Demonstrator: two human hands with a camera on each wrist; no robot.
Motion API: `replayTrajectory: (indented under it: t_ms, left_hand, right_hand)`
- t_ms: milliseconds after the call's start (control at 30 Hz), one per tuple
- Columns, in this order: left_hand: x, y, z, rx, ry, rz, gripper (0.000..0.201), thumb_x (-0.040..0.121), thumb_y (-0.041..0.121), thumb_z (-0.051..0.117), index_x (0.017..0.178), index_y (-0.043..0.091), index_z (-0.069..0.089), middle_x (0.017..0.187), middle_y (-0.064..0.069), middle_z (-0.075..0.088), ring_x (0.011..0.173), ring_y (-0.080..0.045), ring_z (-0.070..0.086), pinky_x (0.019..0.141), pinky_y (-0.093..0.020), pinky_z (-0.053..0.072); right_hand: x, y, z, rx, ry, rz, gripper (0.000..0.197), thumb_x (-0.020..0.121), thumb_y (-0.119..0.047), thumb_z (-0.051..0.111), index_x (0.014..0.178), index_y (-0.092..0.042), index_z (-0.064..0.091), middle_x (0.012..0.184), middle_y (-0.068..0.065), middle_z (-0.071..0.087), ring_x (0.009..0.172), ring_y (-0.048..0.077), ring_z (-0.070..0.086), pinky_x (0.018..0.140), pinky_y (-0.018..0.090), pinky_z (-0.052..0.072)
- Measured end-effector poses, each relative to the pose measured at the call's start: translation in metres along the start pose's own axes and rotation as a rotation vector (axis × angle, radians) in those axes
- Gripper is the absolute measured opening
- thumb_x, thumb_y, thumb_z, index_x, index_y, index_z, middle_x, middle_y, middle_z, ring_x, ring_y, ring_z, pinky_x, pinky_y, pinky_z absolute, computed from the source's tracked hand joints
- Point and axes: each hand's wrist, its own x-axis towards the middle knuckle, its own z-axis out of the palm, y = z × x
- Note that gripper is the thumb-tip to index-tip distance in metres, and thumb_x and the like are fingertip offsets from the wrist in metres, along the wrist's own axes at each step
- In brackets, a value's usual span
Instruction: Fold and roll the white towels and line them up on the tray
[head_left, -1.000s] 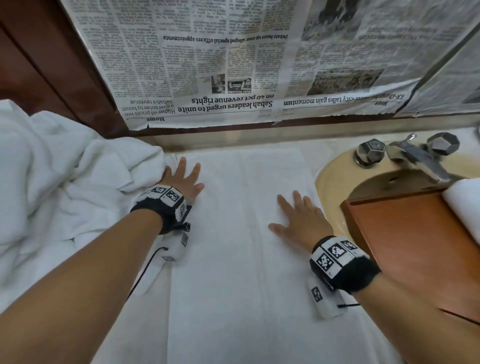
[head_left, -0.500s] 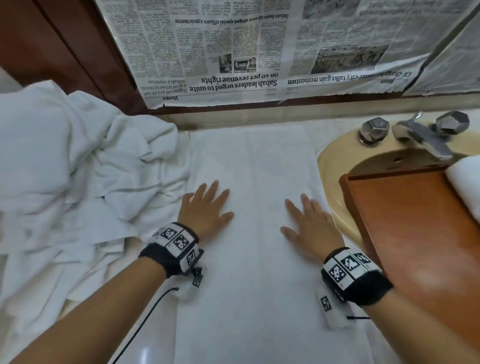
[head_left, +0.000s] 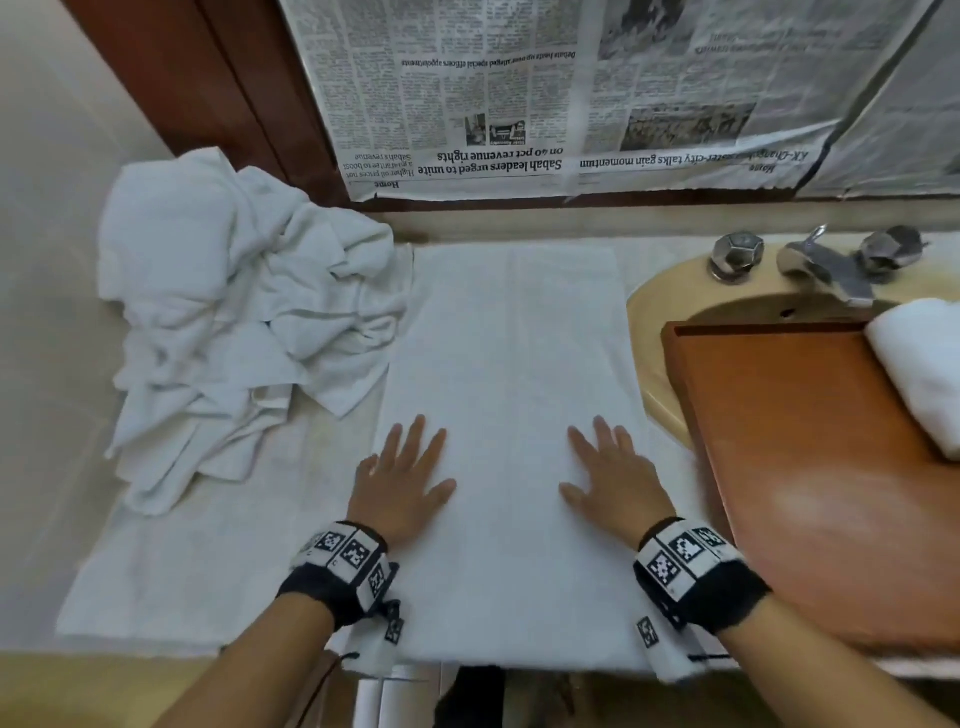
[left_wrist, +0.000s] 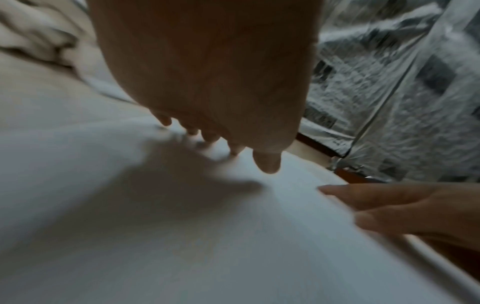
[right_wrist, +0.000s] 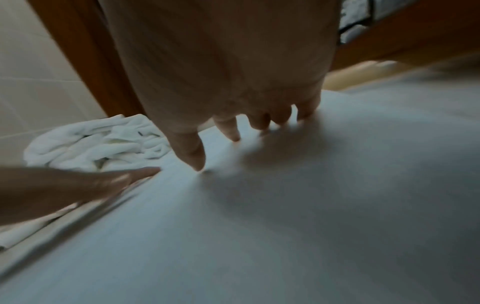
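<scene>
A white towel (head_left: 511, 364) lies folded into a long flat strip down the middle of the counter. My left hand (head_left: 402, 480) presses flat on its near left part, fingers spread. My right hand (head_left: 610, 480) presses flat on its near right part, fingers straight. The wrist views show the same towel (left_wrist: 182, 236) (right_wrist: 285, 226) under the left hand (left_wrist: 221, 133) and the right hand (right_wrist: 246, 123), both palms down. One rolled white towel (head_left: 919, 369) lies at the far right of the wooden tray (head_left: 810, 467).
A heap of crumpled white towels (head_left: 234, 322) fills the counter's left side. The tray sits over a beige basin (head_left: 654, 332) with a chrome tap (head_left: 826, 265). Newspaper (head_left: 571, 93) covers the wall behind. The counter's front edge runs just below my wrists.
Both hands have slid along the flat towel toward me, from its far half to its near part, staying flat. The view has tilted so more of the crumpled heap shows.
</scene>
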Motion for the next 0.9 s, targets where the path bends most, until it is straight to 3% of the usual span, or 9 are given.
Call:
replayTrajectory:
  t_ms: [67, 133, 200, 300, 467, 700, 800, 900]
  left_hand:
    - [-0.011, -0.011, 0.009, -0.017, 0.059, -0.079, 0.082, 0.077, 0.073, -0.005, 0.152, 0.039, -0.008, 0.158, 0.010, -0.023, 0.149, -0.017, -0.012, 0.117, -0.041, 0.012]
    - [-0.023, -0.011, 0.014, -0.070, 0.083, -0.129, 0.073, 0.090, 0.069, 0.010, 0.153, 0.036, -0.005, 0.160, 0.002, -0.020, 0.149, -0.019, -0.010, 0.117, -0.041, 0.011]
    - [-0.037, -0.001, 0.019, -0.111, 0.109, -0.108, 0.075, 0.090, 0.070, 0.013, 0.153, 0.034, -0.004, 0.160, -0.002, -0.019, 0.149, -0.017, -0.009, 0.117, -0.040, 0.011]
    - [-0.056, 0.007, 0.035, -0.095, 0.101, -0.055, 0.088, 0.073, 0.074, -0.008, 0.152, 0.037, -0.007, 0.158, 0.003, -0.024, 0.149, -0.017, -0.010, 0.117, -0.039, 0.011]
    - [-0.062, -0.004, 0.046, -0.138, 0.146, -0.074, 0.080, 0.078, 0.075, -0.002, 0.151, 0.044, -0.004, 0.153, 0.015, -0.026, 0.149, -0.016, -0.010, 0.117, -0.040, 0.010]
    - [-0.064, 0.002, 0.040, -0.318, 0.195, -0.116, 0.072, 0.083, 0.074, 0.021, 0.149, 0.046, 0.016, 0.161, 0.016, -0.002, 0.149, -0.013, -0.002, 0.117, -0.043, 0.010]
    - [-0.059, 0.002, 0.026, -0.351, 0.157, -0.149, 0.060, 0.092, 0.059, 0.044, 0.147, 0.044, 0.025, 0.161, 0.013, 0.007, 0.147, -0.018, 0.007, 0.115, -0.045, 0.015]
    - [-0.054, 0.009, 0.009, -0.379, 0.139, -0.212, 0.053, 0.091, 0.051, 0.052, 0.141, 0.040, 0.038, 0.156, 0.009, 0.020, 0.142, -0.022, 0.019, 0.112, -0.045, 0.019]
  right_hand:
    - [-0.006, 0.009, -0.004, 0.032, 0.013, 0.035, 0.073, 0.097, -0.050, 0.040, 0.154, -0.030, 0.000, 0.161, 0.004, -0.014, 0.148, 0.026, -0.009, 0.117, 0.044, 0.014]
    - [-0.018, 0.007, -0.003, 0.048, 0.017, 0.058, 0.071, 0.097, -0.049, 0.038, 0.154, -0.026, 0.002, 0.161, 0.007, -0.013, 0.148, 0.028, -0.009, 0.118, 0.043, 0.012]
    - [-0.036, -0.001, 0.008, 0.019, 0.020, -0.003, 0.071, 0.098, -0.050, 0.035, 0.155, -0.023, 0.001, 0.161, 0.007, -0.015, 0.148, 0.028, -0.011, 0.118, 0.042, 0.009]
    - [-0.061, -0.006, 0.034, -0.001, 0.008, -0.108, 0.074, 0.097, -0.054, 0.032, 0.154, -0.026, -0.006, 0.159, 0.002, -0.021, 0.147, 0.025, -0.016, 0.119, 0.042, 0.005]
    - [-0.069, 0.003, 0.042, 0.070, 0.043, -0.101, 0.072, 0.098, -0.051, 0.036, 0.154, -0.031, -0.005, 0.158, -0.007, -0.024, 0.147, 0.017, -0.019, 0.118, 0.040, -0.002]
    - [-0.072, -0.003, 0.040, 0.097, 0.101, -0.072, 0.068, 0.096, -0.046, 0.045, 0.153, -0.030, 0.011, 0.162, -0.006, -0.010, 0.149, 0.016, -0.008, 0.119, 0.041, 0.008]
    - [-0.072, -0.004, 0.033, 0.121, 0.108, -0.062, 0.065, 0.095, -0.045, 0.048, 0.152, -0.030, 0.021, 0.162, -0.007, 0.000, 0.148, 0.017, 0.001, 0.119, 0.040, 0.016]
    - [-0.068, -0.001, 0.017, 0.184, 0.076, -0.061, 0.055, 0.094, -0.043, 0.052, 0.145, -0.029, 0.038, 0.159, -0.008, 0.015, 0.143, 0.018, 0.016, 0.114, 0.037, 0.025]
